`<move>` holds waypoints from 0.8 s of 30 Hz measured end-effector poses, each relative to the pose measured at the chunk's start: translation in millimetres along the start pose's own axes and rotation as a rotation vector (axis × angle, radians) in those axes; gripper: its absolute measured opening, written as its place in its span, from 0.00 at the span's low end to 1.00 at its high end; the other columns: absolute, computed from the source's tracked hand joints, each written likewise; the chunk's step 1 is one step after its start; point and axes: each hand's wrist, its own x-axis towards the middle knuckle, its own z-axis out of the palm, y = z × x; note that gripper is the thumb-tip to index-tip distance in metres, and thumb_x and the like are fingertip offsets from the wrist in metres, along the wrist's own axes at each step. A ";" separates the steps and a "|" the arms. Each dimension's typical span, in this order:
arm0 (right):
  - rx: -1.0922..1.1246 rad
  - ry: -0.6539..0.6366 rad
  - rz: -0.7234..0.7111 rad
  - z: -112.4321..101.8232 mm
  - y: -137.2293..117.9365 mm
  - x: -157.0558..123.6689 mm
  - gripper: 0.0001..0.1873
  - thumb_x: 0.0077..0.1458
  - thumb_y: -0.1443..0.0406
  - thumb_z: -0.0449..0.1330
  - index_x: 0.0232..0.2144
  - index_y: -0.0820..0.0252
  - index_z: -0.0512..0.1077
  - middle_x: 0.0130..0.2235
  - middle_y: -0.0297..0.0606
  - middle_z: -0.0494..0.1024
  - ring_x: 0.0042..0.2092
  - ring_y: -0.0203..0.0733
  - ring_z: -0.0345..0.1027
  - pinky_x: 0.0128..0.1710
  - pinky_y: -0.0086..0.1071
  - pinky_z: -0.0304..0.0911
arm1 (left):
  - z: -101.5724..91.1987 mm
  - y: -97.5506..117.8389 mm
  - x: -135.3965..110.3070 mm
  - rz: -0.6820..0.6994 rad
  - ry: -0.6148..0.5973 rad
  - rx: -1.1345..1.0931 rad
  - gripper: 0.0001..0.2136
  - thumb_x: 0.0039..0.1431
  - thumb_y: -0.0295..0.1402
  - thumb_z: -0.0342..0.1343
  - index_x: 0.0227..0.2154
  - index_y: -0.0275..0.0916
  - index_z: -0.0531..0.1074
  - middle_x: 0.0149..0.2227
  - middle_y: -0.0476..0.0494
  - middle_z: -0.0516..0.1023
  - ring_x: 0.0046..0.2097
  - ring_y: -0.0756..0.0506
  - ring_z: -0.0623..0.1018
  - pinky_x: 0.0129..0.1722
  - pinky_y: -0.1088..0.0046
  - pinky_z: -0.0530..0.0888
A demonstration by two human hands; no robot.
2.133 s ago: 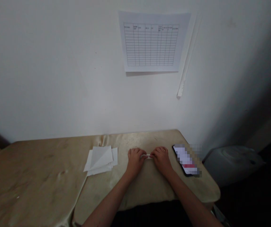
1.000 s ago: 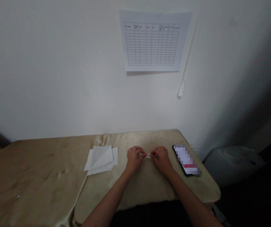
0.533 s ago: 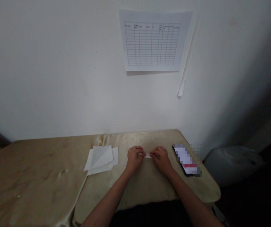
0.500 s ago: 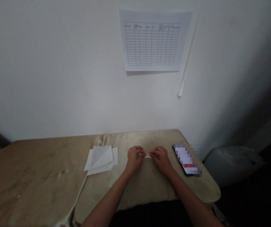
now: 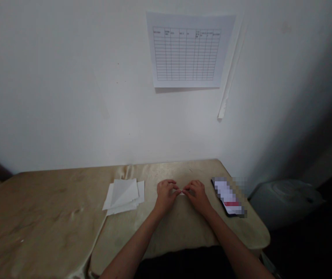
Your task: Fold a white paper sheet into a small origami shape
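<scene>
My left hand point(image 5: 166, 192) and my right hand point(image 5: 195, 192) meet fingertip to fingertip on the tan tablecloth point(image 5: 52, 209). Both pinch a small folded white paper strip point(image 5: 182, 193), of which only a sliver shows between the fingers. The fingers of both hands are curled closed around it. Left of my left hand lies a stack of white paper sheets point(image 5: 124, 195), the top one folded into a triangle.
A phone point(image 5: 228, 197) with a lit screen lies on the table right of my right hand. A printed grid sheet point(image 5: 186, 50) hangs on the white wall. A white rounded object point(image 5: 284, 199) sits beyond the table's right edge.
My hands have come closer together, so less of the paper strip shows between them. The sheets and the phone have not moved.
</scene>
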 end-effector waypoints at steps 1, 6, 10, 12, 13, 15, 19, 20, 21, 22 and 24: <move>-0.005 -0.002 -0.006 0.4 -0.1 -0.1 0.06 0.61 0.61 0.63 0.32 0.54 0.77 0.37 0.36 0.77 0.47 0.45 0.67 0.54 0.41 0.55 | -0.2 0.6 0.0 -0.001 -0.009 0.006 0.02 0.53 0.31 0.66 0.31 0.44 0.81 0.46 0.44 0.80 0.53 0.39 0.75 0.58 0.53 0.66; -0.024 -0.013 -0.026 3.0 -1.5 -0.6 0.06 0.61 0.61 0.62 0.33 0.54 0.77 0.38 0.37 0.77 0.47 0.46 0.67 0.54 0.42 0.55 | 0.0 2.8 -0.2 -0.001 -0.034 0.003 0.03 0.54 0.27 0.65 0.28 0.42 0.80 0.48 0.44 0.80 0.54 0.39 0.74 0.59 0.53 0.65; -0.014 -0.015 -0.024 3.7 -2.8 -0.6 0.07 0.62 0.60 0.62 0.33 0.54 0.77 0.38 0.37 0.76 0.47 0.45 0.67 0.54 0.42 0.54 | 1.8 2.9 -1.1 0.010 -0.003 -0.019 0.04 0.52 0.24 0.65 0.28 0.40 0.79 0.51 0.42 0.78 0.55 0.39 0.73 0.59 0.54 0.66; -0.015 -0.014 -0.022 3.8 -2.5 -0.3 0.07 0.61 0.60 0.62 0.33 0.54 0.77 0.38 0.37 0.77 0.47 0.45 0.67 0.54 0.41 0.54 | 2.1 2.3 -1.3 0.006 0.025 -0.020 0.05 0.51 0.24 0.66 0.28 0.40 0.79 0.52 0.42 0.77 0.56 0.39 0.72 0.59 0.55 0.66; -0.016 -0.010 -0.022 3.7 -2.3 -0.1 0.07 0.61 0.60 0.62 0.33 0.55 0.77 0.38 0.37 0.77 0.47 0.45 0.67 0.54 0.41 0.54 | 1.8 1.9 -1.2 -0.002 0.038 -0.016 0.05 0.51 0.24 0.67 0.28 0.40 0.78 0.52 0.42 0.76 0.56 0.39 0.72 0.59 0.55 0.66; -0.019 0.004 -0.020 3.1 -1.7 0.3 0.08 0.61 0.59 0.62 0.33 0.55 0.77 0.37 0.37 0.77 0.46 0.45 0.67 0.55 0.42 0.54 | 0.1 1.1 -0.6 -0.025 0.067 -0.007 0.05 0.50 0.27 0.68 0.26 0.40 0.78 0.53 0.43 0.76 0.56 0.38 0.71 0.60 0.53 0.65; -0.007 0.021 -0.008 0.8 -1.4 0.7 0.09 0.62 0.59 0.61 0.32 0.55 0.77 0.36 0.37 0.77 0.45 0.46 0.67 0.55 0.43 0.55 | -6.9 0.8 1.6 -0.050 0.075 -0.016 0.07 0.48 0.32 0.71 0.23 0.41 0.78 0.54 0.44 0.77 0.57 0.37 0.71 0.61 0.52 0.64; 0.001 0.019 -0.005 0.3 -1.4 0.7 0.10 0.62 0.59 0.61 0.32 0.55 0.77 0.36 0.38 0.76 0.45 0.46 0.67 0.55 0.43 0.55 | -8.6 1.2 2.1 -0.046 0.063 -0.022 0.06 0.48 0.32 0.71 0.23 0.41 0.78 0.55 0.44 0.77 0.58 0.37 0.71 0.61 0.51 0.64; 0.009 0.016 -0.004 0.1 -1.3 0.7 0.10 0.62 0.58 0.60 0.32 0.55 0.78 0.36 0.38 0.76 0.45 0.46 0.67 0.55 0.43 0.55 | -10.1 1.6 2.5 -0.042 0.049 -0.028 0.06 0.48 0.31 0.71 0.23 0.42 0.79 0.57 0.45 0.76 0.58 0.37 0.71 0.61 0.51 0.64; 0.017 0.013 -0.003 -0.1 -1.1 0.7 0.10 0.62 0.58 0.60 0.32 0.55 0.78 0.36 0.38 0.76 0.45 0.46 0.67 0.55 0.43 0.54 | -11.3 2.0 2.8 -0.040 0.039 -0.032 0.05 0.48 0.30 0.70 0.24 0.42 0.79 0.58 0.45 0.76 0.58 0.37 0.70 0.61 0.51 0.64; 0.025 0.013 0.002 0.1 -0.4 0.7 0.10 0.63 0.58 0.60 0.32 0.55 0.78 0.36 0.37 0.76 0.45 0.46 0.67 0.54 0.43 0.55 | -12.4 2.6 3.3 -0.046 0.035 -0.031 0.05 0.48 0.27 0.69 0.25 0.42 0.80 0.58 0.46 0.76 0.58 0.37 0.70 0.61 0.51 0.64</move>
